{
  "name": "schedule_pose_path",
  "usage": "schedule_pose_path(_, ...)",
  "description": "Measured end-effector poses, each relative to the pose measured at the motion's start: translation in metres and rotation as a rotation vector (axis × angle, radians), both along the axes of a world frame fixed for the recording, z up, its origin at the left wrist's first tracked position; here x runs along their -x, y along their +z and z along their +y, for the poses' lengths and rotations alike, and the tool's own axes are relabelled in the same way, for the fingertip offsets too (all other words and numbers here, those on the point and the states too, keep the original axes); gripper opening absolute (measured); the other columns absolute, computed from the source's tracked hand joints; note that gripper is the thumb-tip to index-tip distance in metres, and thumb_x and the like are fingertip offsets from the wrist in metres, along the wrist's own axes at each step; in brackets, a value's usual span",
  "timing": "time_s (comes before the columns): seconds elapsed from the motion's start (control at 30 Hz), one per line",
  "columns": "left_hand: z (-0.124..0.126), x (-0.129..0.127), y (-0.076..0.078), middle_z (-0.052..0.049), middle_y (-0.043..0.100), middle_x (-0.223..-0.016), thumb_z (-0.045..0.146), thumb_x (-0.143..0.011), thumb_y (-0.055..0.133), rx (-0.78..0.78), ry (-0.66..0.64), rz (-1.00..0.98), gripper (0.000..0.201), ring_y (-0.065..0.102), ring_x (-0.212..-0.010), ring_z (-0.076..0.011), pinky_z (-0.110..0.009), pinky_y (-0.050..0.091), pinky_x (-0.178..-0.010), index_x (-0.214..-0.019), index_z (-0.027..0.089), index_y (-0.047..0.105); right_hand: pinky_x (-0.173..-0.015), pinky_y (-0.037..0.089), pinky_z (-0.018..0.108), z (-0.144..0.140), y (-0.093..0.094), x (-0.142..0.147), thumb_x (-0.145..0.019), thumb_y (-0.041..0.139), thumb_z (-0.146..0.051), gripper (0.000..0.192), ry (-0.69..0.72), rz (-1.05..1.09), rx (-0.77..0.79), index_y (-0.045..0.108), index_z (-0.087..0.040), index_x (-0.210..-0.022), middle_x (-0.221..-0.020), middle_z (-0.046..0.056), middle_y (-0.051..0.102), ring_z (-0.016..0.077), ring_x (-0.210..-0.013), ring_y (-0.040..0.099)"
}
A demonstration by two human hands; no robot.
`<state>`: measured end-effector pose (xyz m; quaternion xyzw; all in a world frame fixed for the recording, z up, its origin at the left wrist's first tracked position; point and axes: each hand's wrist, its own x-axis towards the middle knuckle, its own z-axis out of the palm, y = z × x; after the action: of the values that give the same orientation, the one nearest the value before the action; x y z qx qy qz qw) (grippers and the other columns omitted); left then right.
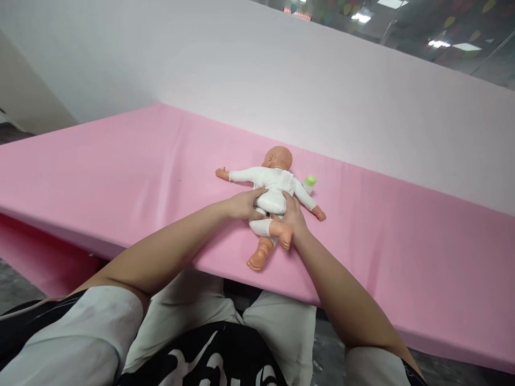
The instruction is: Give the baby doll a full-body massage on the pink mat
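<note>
Both my hands closed around a baby doll lying face down on the pink-covered table, its head turned away from me and its arms flung wide. My left hand cupped the doll's hip from the left, fingers curled against the white romper with the thumb on top; my right hand pressed in from the right, fingers spread over the seat of the suit beside the raised bare foot. A small green-and-white object sat just beyond the doll's far shoulder, partly hidden, so I could not tell what it was. The doll's legs reached close to the table's near edge. In my judgement, a tug toward me could drag it over that edge, or a careless sweep could knock the green piece away.
</note>
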<state>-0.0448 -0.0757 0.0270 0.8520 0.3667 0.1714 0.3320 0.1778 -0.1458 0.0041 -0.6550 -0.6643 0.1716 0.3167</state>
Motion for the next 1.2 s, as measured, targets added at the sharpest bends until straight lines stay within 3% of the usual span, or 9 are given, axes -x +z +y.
schedule_pose_path(0.17,0.010,0.012,0.003,-0.014,0.037,-0.173,0.051,-0.067,0.086,0.134,-0.090,0.023,0.127,0.045,-0.153,-0.0393,-0.048,0.047,-0.116,-0.173,0.026,0.020,-0.128,0.038,0.058,-0.001,0.005,-0.013,-0.077,0.072,-0.027,0.090,0.112,0.052,-0.040,0.040,-0.023,-0.160,-0.162,0.016,0.045,0.0352,-0.153,0.045)
schedule_pose_path(0.33,0.019,0.021,-0.002,-0.013,0.039,-0.172,0.050,-0.068,0.086,0.147,-0.170,-0.021,0.125,0.044,-0.155,-0.0382,-0.051,0.042,-0.121,-0.173,0.029,0.021,-0.129,0.036,0.058,-0.005,0.016,-0.027,-0.076,0.072,-0.024,0.096,0.190,0.048,0.027,0.036,-0.024,-0.164,-0.168,0.013,0.041,0.0347,-0.155,0.042)
schedule_pose_path(0.43,0.020,0.021,-0.003,-0.012,0.048,-0.167,0.050,-0.070,0.086,0.110,-0.172,-0.026,0.119,0.052,-0.148,-0.0374,-0.050,0.046,-0.117,-0.171,0.029,0.028,-0.129,0.036,0.059,-0.007,0.019,-0.030,-0.077,0.075,-0.028,0.094,0.184,0.011,0.028,0.038,-0.023,-0.164,-0.166,0.014,0.045,0.0358,-0.155,0.043)
schedule_pose_path(0.57,0.006,0.010,0.000,-0.016,0.061,-0.149,0.064,-0.082,0.074,-0.178,-0.015,-0.048,0.091,0.060,-0.134,-0.0387,-0.052,0.049,-0.111,-0.160,0.022,0.050,-0.124,0.041,0.062,-0.013,0.019,-0.022,-0.083,0.076,-0.039,0.085,0.137,-0.015,-0.040,0.044,-0.023,-0.160,-0.161,0.015,0.051,0.0375,-0.151,0.048)
schedule_pose_path(0.67,-0.009,-0.004,0.000,-0.018,0.055,-0.149,0.071,-0.087,0.068,-0.450,0.076,-0.018,0.081,0.053,-0.137,-0.0415,-0.058,0.041,-0.117,-0.152,0.024,0.060,-0.121,0.045,0.061,-0.019,0.020,-0.013,-0.086,0.075,-0.044,0.082,0.129,-0.038,-0.066,0.045,-0.023,-0.160,-0.160,0.016,0.052,0.0376,-0.149,0.050)
schedule_pose_path(0.73,-0.016,-0.011,-0.002,-0.017,0.047,-0.157,0.072,-0.088,0.068,-0.543,0.068,0.019,0.075,0.046,-0.142,-0.0429,-0.061,0.035,-0.121,-0.150,0.030,0.063,-0.122,0.045,0.061,-0.022,0.020,-0.007,-0.088,0.073,-0.044,0.080,0.134,-0.053,-0.076,0.045,-0.023,-0.160,-0.160,0.016,0.052,0.0370,-0.150,0.049)
schedule_pose_path(0.87,-0.019,-0.020,-0.005,-0.014,0.039,-0.162,0.071,-0.094,0.059,-0.553,0.088,0.072,0.071,0.039,-0.147,-0.0432,-0.061,0.031,-0.123,-0.155,0.036,0.057,-0.124,0.042,0.061,-0.023,0.020,-0.003,-0.087,0.072,-0.038,0.079,0.138,-0.070,-0.080,0.045,-0.023,-0.159,-0.159,0.017,0.051,0.0367,-0.151,0.047)
schedule_pose_path(1.03,-0.012,-0.020,-0.004,-0.020,0.052,-0.144,0.069,-0.100,0.046,-0.475,0.283,0.081,0.079,0.052,-0.130,-0.0415,-0.058,0.040,-0.114,-0.162,0.020,0.047,-0.125,0.040,0.061,-0.022,0.019,-0.005,-0.086,0.074,-0.037,0.078,0.124,-0.074,-0.074,0.047,-0.022,-0.158,-0.159,0.018,0.050,0.0370,-0.152,0.046)
schedule_pose_path(1.2,-0.008,-0.008,0.002,-0.018,0.058,-0.133,0.059,-0.096,0.057,-0.538,0.440,0.040,0.064,0.056,-0.123,-0.0390,-0.057,0.042,-0.113,-0.144,0.018,0.062,-0.127,0.036,0.064,-0.024,0.020,-0.007,-0.087,0.073,-0.045,0.076,0.075,-0.113,-0.078,0.050,-0.025,-0.156,-0.164,0.016,0.045,0.0386,-0.156,0.040)
